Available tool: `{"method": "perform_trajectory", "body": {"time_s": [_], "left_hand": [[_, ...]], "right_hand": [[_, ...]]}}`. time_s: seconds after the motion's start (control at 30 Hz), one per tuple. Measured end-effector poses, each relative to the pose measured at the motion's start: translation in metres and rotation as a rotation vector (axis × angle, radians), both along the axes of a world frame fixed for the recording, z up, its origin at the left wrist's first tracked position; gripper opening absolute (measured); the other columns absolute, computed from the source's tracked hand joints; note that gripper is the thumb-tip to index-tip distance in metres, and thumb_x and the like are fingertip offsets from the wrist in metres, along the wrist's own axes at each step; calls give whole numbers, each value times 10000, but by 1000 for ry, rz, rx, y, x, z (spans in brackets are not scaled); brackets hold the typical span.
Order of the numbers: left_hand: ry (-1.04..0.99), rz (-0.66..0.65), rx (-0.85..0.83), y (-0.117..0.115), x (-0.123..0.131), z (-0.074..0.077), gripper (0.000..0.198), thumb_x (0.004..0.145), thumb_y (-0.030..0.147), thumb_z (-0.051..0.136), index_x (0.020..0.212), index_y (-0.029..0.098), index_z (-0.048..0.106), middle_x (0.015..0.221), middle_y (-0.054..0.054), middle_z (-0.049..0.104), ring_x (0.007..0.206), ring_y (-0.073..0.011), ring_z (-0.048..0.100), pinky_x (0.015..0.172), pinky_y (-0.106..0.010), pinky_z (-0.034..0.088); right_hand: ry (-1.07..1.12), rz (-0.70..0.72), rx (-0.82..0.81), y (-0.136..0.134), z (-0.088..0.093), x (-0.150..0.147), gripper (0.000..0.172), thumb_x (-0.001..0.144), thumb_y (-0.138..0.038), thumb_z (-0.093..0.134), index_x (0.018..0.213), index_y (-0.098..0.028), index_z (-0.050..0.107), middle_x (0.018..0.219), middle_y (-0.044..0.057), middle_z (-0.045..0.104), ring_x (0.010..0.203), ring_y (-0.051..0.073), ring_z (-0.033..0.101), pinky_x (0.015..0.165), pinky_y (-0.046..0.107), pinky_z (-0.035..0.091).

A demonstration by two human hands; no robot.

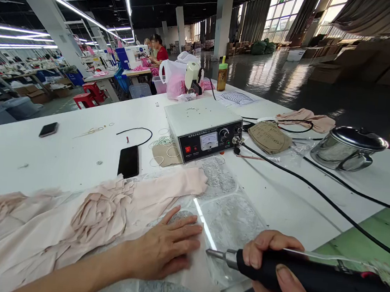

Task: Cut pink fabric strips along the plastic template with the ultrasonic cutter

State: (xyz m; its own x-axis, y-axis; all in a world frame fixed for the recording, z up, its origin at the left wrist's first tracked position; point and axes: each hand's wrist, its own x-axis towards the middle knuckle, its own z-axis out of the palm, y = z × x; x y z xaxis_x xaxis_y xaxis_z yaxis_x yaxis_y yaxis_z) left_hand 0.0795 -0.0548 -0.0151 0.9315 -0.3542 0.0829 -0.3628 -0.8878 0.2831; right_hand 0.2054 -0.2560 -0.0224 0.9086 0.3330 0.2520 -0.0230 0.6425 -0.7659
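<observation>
Cloth [206, 282], pale pink, lies on a transparent sheet [238, 215] covering part of the white tabletop [61, 162]. We see the left hand [170, 245] flat on it — fingers extended, gripping nothing. We note the right hand's [291, 288] fingers wrapped around a black tool [333, 290], its metal tip just beside the cloth's edge. Farther back we log a control box [209, 143] — dark phone [129, 162] near it.

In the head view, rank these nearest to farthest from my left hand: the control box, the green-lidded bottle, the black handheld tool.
1. Black handheld tool: right of your left hand, metal tip closest.
2. Control box: ahead of that hand.
3. Green-lidded bottle: behind the box, near the table's far edge.
</observation>
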Motion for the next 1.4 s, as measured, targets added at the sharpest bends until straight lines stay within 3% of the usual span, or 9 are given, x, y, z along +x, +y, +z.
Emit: {"method": "perform_trajectory", "body": {"time_s": [0.23, 0.43, 0.73, 1.0, 1.23, 1.4], "left_hand": [[-165, 30, 8, -4, -6, -11, 272, 985, 274, 523, 1233, 167, 559, 1284, -112, 605, 1348, -246, 428, 1192, -484, 165], [-166, 29, 26, -10, -6, 0, 273, 1014, 253, 483, 1249, 136, 558, 1210, -106, 649, 1282, -224, 506, 1190, -441, 214], [-116, 8, 117, -11, -8, -2, 285, 1030, 215, 446, 1277, 116, 549, 1299, -96, 616, 1333, -243, 459, 1200, -489, 186], [-101, -5, 180, -9, -8, -3, 287, 1014, 202, 471, 1285, 182, 565, 1365, -70, 570, 1360, -243, 427, 1203, -493, 167], [-142, -17, 170, -6, -10, -14, 352, 1020, 187, 452, 1369, 168, 497, 1393, -79, 543, 1430, -216, 301, 1217, -491, 120], [-122, -79, 231, -6, -5, -5, 360, 1007, 140, 454, 1364, 125, 498, 1416, -77, 518, 1424, -229, 310, 1218, -477, 116]], "right_hand": [[17, 20, 14, 0, -9, -1, 109, 814, -325, 597, 850, -225, 575, 753, -3, 511, 522, 108, 526, 487, 280, 489], [40, 36, 26, 3, -13, -1, 88, 815, -305, 580, 858, -229, 572, 774, -6, 512, 535, 103, 535, 509, 274, 496], [35, 33, 32, 1, -10, -1, 92, 823, -314, 591, 855, -229, 576, 760, -10, 513, 530, 104, 537, 501, 273, 499], [44, 65, 35, 2, -7, -4, 133, 830, -355, 618, 855, -234, 569, 767, -12, 518, 529, 100, 539, 499, 274, 499], [21, 53, 74, 4, -6, 0, 132, 831, -349, 623, 858, -226, 583, 764, -11, 521, 528, 97, 548, 511, 271, 489], [-4, 60, 84, 3, -8, 1, 120, 848, -343, 594, 888, -231, 576, 783, -8, 529, 544, 104, 555, 527, 278, 483]]}}
